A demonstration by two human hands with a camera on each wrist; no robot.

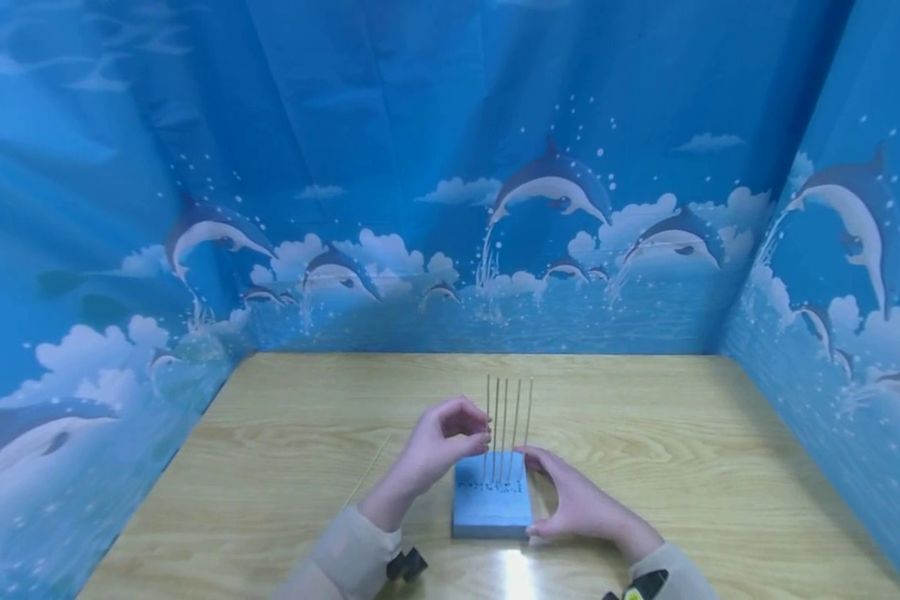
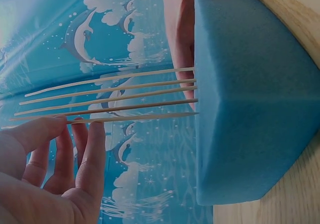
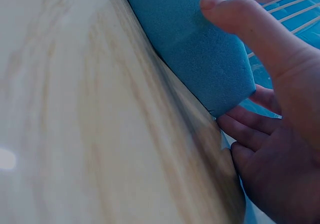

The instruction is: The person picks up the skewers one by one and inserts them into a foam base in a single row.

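Observation:
A blue foam block lies on the table with a row of several thin wooden skewers standing upright in its top. My left hand pinches the leftmost skewer between thumb and fingertips, partway up its shaft. That skewer's pointed lower end is at the top face of the block, at the end of the row. With my right hand I hold the block's right side, the thumb on its near part and the fingers around the far corner.
One more skewer lies loose on the wooden table, left of my left forearm. Small dark holes dot the block's top. A blue dolphin-printed curtain encloses the table at the back and both sides.

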